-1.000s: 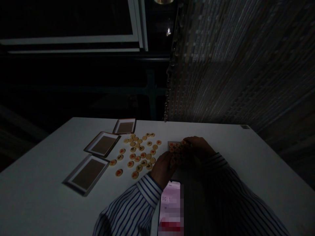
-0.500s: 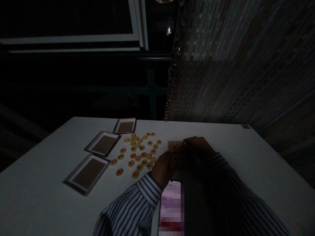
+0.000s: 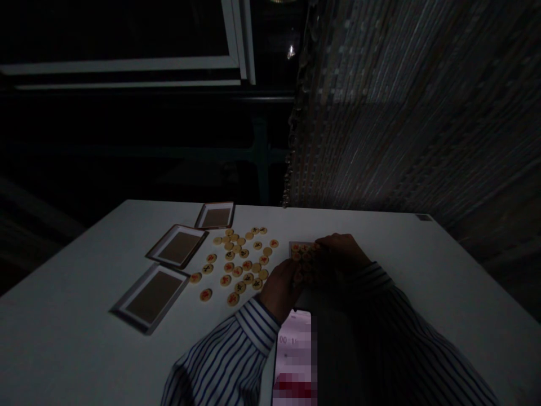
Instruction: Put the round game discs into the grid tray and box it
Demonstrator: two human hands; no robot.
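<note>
Both my hands rest on a small tray [image 3: 292, 246] packed with round game pieces [image 3: 305, 260] marked in red. My left hand [image 3: 279, 288] lies at the tray's near left side, fingers curled onto the pieces. My right hand [image 3: 344, 251] reaches over the tray's far right side, fingers bent down on the pieces. Whether either hand grips a single piece is lost in the dark. Several loose round pieces [image 3: 239, 262], with red or black marks, lie scattered on the white table [image 3: 67, 338] to the left of the tray.
Three shallow trays with brown insides lie at the left: a near tray [image 3: 150, 297], a middle tray [image 3: 177, 247] and a far tray [image 3: 215, 216]. A lit phone [image 3: 295, 361] lies between my striped sleeves. A beaded curtain [image 3: 406, 113] hangs behind the table.
My hands have barely shifted on the packed tray. The view has tilted very slightly; nothing else has moved.
</note>
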